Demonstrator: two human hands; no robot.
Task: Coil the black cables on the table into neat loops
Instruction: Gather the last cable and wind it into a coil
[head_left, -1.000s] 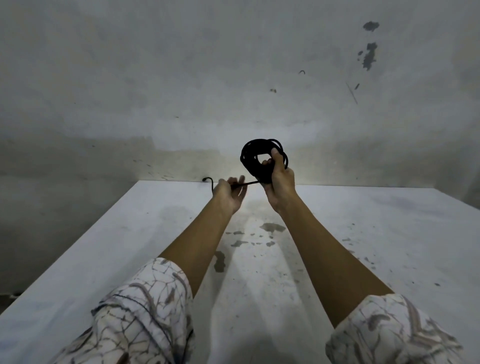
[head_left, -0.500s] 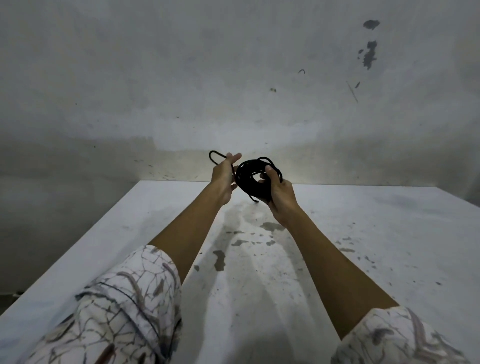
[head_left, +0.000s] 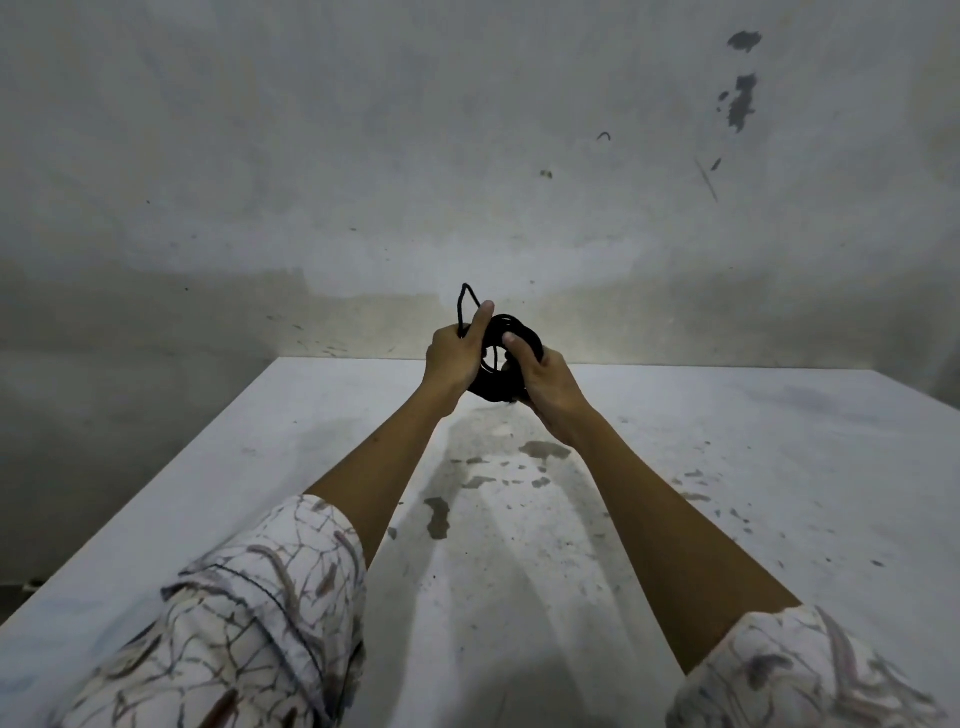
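The black cable is wound into a small, thick bundle of loops, held up in the air above the far half of the table, clear of its surface, between the two hands. A short free end of the cable sticks up from the left side of the bundle in a narrow arch against the wall. The right hand grips the right and lower side of the coil, its thumb pressed over the top of the loops and its fingers curled round behind. The left hand closes on the left side of the coil, pinching the free end where it leaves the bundle, thumb pointing up and far. Both forearms reach out from patterned white sleeves at the near edge. The table is white and stained with grey blotches and specks near its middle, below the hands. The wall behind is pale, with dark marks at upper right.
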